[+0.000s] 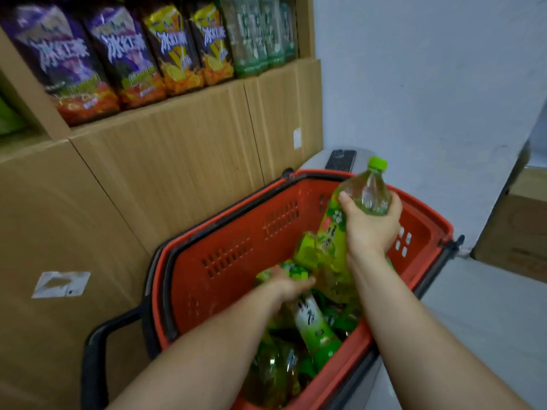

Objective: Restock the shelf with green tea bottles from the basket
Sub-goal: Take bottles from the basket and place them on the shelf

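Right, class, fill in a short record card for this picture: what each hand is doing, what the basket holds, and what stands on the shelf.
right hand: grips the lifted bottle near its top, above the basket
left hand: down on a second bottle in the basket; grip blurred
basket: red, holds more green tea bottles
shelf: upper left, shelf bottles with green labels at its right end

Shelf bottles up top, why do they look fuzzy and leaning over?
In the head view, the shelf bottles are soft and smeared near the frame's edge, where the wide-angle lens bends and tilts things; the green tea bottle in the right hand looks sharper; the left hand is blurred.
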Action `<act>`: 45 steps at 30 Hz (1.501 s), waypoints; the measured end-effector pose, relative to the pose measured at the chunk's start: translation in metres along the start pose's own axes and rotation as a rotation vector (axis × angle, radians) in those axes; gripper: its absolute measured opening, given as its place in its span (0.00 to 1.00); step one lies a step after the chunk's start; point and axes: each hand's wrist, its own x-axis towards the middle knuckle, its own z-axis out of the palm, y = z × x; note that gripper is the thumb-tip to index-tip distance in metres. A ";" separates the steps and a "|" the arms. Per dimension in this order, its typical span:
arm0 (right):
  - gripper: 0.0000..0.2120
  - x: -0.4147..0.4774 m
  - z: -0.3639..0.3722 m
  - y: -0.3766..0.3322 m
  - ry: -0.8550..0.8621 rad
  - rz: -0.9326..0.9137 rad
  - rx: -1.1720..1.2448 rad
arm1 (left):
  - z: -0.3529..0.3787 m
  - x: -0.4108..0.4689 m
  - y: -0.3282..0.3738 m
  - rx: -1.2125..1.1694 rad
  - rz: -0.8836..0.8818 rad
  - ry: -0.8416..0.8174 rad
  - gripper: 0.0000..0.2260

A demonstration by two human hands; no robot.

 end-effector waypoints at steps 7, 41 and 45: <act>0.41 -0.010 0.005 0.006 -0.128 0.050 0.139 | 0.032 0.020 -0.021 -0.038 0.047 0.085 0.54; 0.35 -0.401 0.210 -0.236 -1.152 -0.496 0.520 | -0.470 -0.312 -0.174 -0.175 0.859 1.324 0.44; 0.37 -0.425 0.242 -0.215 -1.224 -0.507 0.407 | -0.493 -0.303 -0.193 -0.314 0.811 1.310 0.48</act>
